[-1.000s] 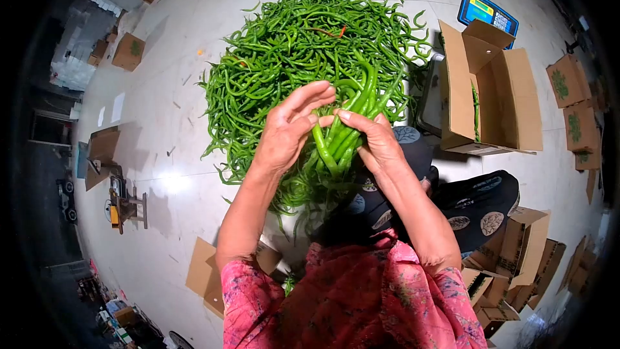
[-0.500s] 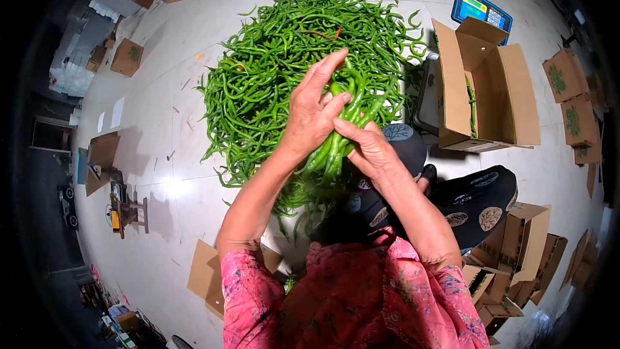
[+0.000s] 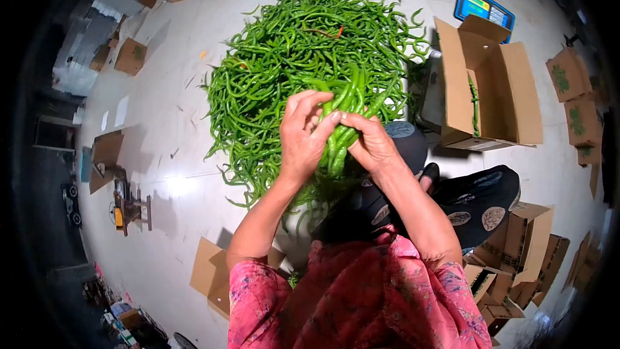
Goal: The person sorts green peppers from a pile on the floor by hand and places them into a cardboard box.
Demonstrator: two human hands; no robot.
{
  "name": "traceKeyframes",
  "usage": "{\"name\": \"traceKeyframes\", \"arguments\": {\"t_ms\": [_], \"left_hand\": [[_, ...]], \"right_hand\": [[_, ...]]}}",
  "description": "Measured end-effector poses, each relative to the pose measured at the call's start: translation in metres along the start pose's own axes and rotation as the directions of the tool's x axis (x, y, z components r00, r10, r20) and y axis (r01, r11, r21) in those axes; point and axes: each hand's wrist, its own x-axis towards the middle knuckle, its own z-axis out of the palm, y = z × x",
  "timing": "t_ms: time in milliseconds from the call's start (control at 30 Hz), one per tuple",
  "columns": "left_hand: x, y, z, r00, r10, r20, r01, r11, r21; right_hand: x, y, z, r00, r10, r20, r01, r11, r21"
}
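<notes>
A bunch of long green chili peppers (image 3: 352,97) is held between my two hands, above the near edge of a large pile of the same peppers (image 3: 278,58). My left hand (image 3: 303,132) curls its fingers round the bunch's left side, with the thumb pressed on it. From the right, my right hand (image 3: 371,142) grips the bunch, its thumb lying across the front. The two thumbs are close together. The peppers' upper ends fan out above my hands. Parts of the fingers behind the bunch are hidden.
An open cardboard box (image 3: 485,84) with a few peppers inside stands to the right. Behind it lies a blue scale display (image 3: 483,8). More cardboard boxes (image 3: 516,245) stand at lower right, and a small wooden stool (image 3: 134,208) is at left.
My left hand has come down a little, and its fingers, stretched upward before, now bend round the bunch. My right hand keeps its grip. The view has shifted slightly.
</notes>
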Motion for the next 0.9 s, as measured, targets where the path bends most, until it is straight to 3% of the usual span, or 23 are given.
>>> {"name": "traceKeyframes", "arguments": {"t_ms": [67, 100, 200, 267, 333, 400, 433, 467, 533, 567, 600, 700, 733, 800, 833, 900], "left_hand": [[-0.002, 0.002, 0.004, 0.999, 0.039, 0.002, -0.039, 0.998, -0.058], [-0.003, 0.0, 0.0, 0.995, 0.058, 0.087, -0.055, 0.998, -0.034], [-0.011, 0.003, 0.008, 0.98, -0.17, 0.107, 0.2, 0.872, -0.447], [-0.009, -0.01, 0.009, 0.964, -0.194, 0.182, 0.254, 0.879, -0.403], [-0.008, -0.016, 0.011, 0.981, -0.13, 0.142, 0.163, 0.953, -0.255], [-0.006, -0.01, 0.012, 0.976, -0.213, 0.051, 0.219, 0.947, -0.236], [-0.004, -0.008, 0.008, 0.988, -0.153, -0.008, 0.153, 0.988, -0.027], [-0.002, -0.015, 0.008, 0.977, 0.201, -0.077, -0.179, 0.958, 0.224], [-0.006, -0.003, 0.012, 0.957, 0.287, -0.04, -0.27, 0.934, 0.233], [-0.006, -0.012, 0.014, 0.913, 0.406, -0.023, -0.378, 0.867, 0.326], [-0.006, -0.011, 0.017, 0.898, 0.439, -0.01, -0.408, 0.842, 0.352], [0.001, -0.004, 0.003, 0.972, 0.226, 0.057, -0.232, 0.965, 0.122], [0.002, -0.001, 0.002, 0.997, -0.075, 0.028, 0.077, 0.993, -0.087], [0.002, 0.004, 0.004, 0.981, -0.193, -0.02, 0.158, 0.852, -0.499], [0.002, -0.002, -0.002, 0.984, -0.172, 0.037, 0.172, 0.901, -0.399], [0.001, -0.001, -0.003, 0.993, 0.122, 0.002, -0.121, 0.992, -0.025]], "right_hand": [[-0.002, -0.006, 0.003, 0.997, -0.028, -0.068, 0.025, 0.999, -0.044], [-0.002, -0.007, 0.001, 0.995, -0.061, -0.082, 0.054, 0.994, -0.093], [-0.003, -0.006, -0.002, 0.992, -0.093, -0.089, 0.081, 0.989, -0.123], [-0.002, 0.003, -0.005, 0.994, -0.083, -0.067, 0.07, 0.982, -0.175], [-0.004, 0.007, -0.005, 0.991, -0.128, -0.044, 0.115, 0.968, -0.223], [-0.005, 0.004, 0.0, 0.987, -0.148, -0.064, 0.121, 0.943, -0.309], [-0.005, 0.003, -0.006, 0.993, -0.107, -0.045, 0.094, 0.969, -0.227], [-0.004, 0.003, -0.012, 0.998, -0.065, -0.017, 0.062, 0.988, -0.14], [-0.004, -0.003, -0.004, 1.0, -0.014, -0.024, 0.013, 0.999, -0.031], [-0.005, -0.004, -0.001, 1.0, 0.014, -0.026, -0.013, 1.0, 0.024], [-0.005, -0.003, 0.0, 0.999, -0.033, -0.001, 0.033, 0.998, -0.048], [-0.012, -0.004, 0.003, 0.992, -0.108, 0.067, 0.12, 0.969, -0.216], [-0.014, -0.008, 0.006, 0.993, -0.098, 0.071, 0.112, 0.966, -0.234], [-0.015, -0.014, 0.011, 0.994, -0.07, 0.082, 0.09, 0.959, -0.269], [-0.012, -0.014, 0.007, 0.996, -0.034, 0.08, 0.053, 0.969, -0.243], [-0.014, -0.015, 0.01, 0.995, -0.04, 0.095, 0.057, 0.979, -0.194]]}}
